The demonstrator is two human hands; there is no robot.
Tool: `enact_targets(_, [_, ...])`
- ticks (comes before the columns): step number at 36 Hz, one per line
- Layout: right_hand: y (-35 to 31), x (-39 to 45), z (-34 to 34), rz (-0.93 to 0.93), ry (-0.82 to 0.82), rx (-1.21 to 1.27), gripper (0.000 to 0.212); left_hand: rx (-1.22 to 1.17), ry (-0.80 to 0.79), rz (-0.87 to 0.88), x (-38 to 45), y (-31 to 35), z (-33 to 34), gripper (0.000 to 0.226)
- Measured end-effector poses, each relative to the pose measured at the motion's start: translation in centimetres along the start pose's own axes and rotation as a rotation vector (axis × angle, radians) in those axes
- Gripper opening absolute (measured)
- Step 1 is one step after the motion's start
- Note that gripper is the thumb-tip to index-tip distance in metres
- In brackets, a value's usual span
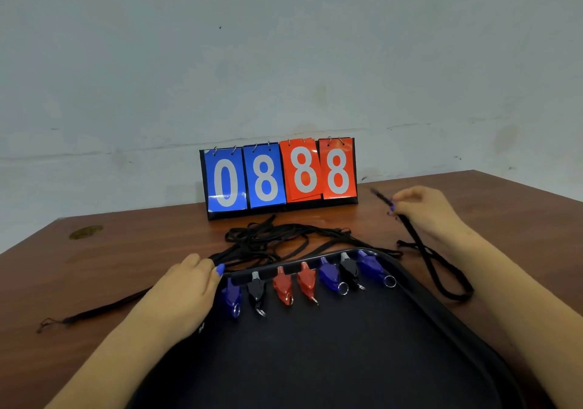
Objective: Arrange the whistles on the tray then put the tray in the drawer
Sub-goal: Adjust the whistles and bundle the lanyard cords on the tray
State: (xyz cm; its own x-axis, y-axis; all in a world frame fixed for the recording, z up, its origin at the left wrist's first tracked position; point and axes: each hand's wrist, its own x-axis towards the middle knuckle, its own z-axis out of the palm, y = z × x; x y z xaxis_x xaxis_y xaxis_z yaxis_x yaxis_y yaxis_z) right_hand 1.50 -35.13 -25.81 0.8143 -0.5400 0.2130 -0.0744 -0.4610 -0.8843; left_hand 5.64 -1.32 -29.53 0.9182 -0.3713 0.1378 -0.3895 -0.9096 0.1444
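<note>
Seven whistles (303, 282), purple, black and red, lined along black tray (315, 361) mid-frame, left hand (186, 292) seemingly pinching cords (265, 241), right hand (426, 210) gripping a lanyard (422, 251)

The flip scoreboard (280, 178) at the back of the table (157, 238) reads 0 8 on blue cards (left pair) and 8 8 on red.
</note>
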Motion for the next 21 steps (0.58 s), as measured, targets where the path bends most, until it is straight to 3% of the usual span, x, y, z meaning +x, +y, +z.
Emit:
enact_targets(2, [-0.9, -0.4, -0.7, -0.02, 0.038, 0.102, 0.035, 0.109, 0.075, -0.003, -0.1, -0.2, 0.1, 0.034])
enact_targets(4, [-1.6, -1.0, -1.5, -0.041, 0.044, 0.209, 0.041, 0.145, 0.209, -0.002, -0.3, -0.1, -0.3, 0.037])
enact_targets(9, [-3.6, -3.2, -2.3, -0.044, -0.114, 0.472, 0.02, -0.101, 0.391, 0.019, -1.1, 1.4, -2.1, 0.039])
enact_targets(12, [-5.3, -5.0, -1.5, -0.096, -0.227, 0.57, 0.017, -0.366, 0.443, 0.127, -2.6, 3.0, -3.0, 0.027])
enact_targets(15, [-6.8, -7.3, -0.4, -0.232, -0.35, 0.46, 0.017, -0.672, 0.356, 0.187, -4.4, 5.3, -4.0, 0.019])
enact_targets(19, [-8.5, -10.4, 1.0, -0.368, -0.529, 0.334, 0.02, -1.028, 0.032, 0.195, -5.5, 8.0, -3.6, 0.017])
enact_targets(21, [-8.8, -11.8, 1.9, -0.447, -0.597, 0.2, 0.02, -1.123, -0.002, 0.163, -5.8, 9.0, -3.5, 0.01])
